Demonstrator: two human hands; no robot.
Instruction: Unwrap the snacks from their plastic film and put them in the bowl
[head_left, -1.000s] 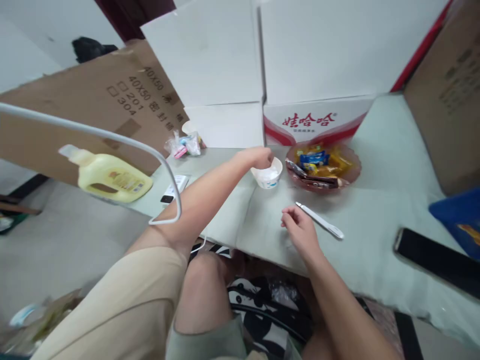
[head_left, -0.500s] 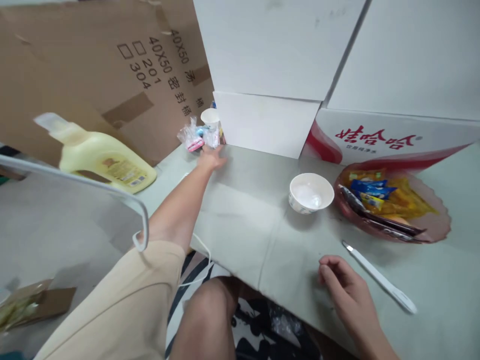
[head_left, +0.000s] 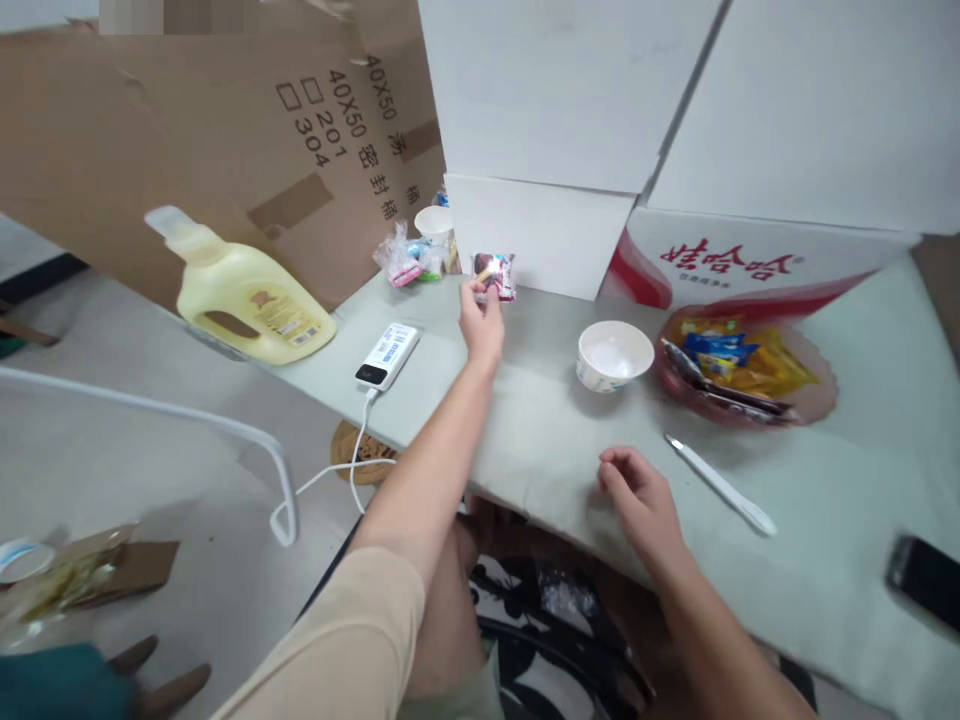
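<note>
My left hand (head_left: 482, 322) pinches a small shiny snack packet (head_left: 501, 274) between thumb and fingers, raised in front of the low white box panel (head_left: 540, 235). Loosely curled at the table's front side, my right hand (head_left: 637, 495) has nothing visible in it. A white-handled scalpel (head_left: 721, 485) lies just right of that hand. Beyond it stands a patterned paper bowl (head_left: 615, 357) with something clear or whitish inside. To the bowl's right, a pinkish scalloped dish (head_left: 814, 400) holds several wrapped snacks in yellow, blue and dark packs.
At the back left are wrapped sweets (head_left: 405, 262) and a white cup (head_left: 433, 222). A white power bank (head_left: 388, 355) with a cable lies near a yellow jug (head_left: 259, 300). Cardboard (head_left: 187, 130) and white boxes (head_left: 555, 90) wall the back. A black phone (head_left: 926, 580) lies right.
My left hand has moved right from the sweets at the back left and now holds a snack packet. The view has shifted, bringing the power bank and phone into sight. My right hand stays curled.
</note>
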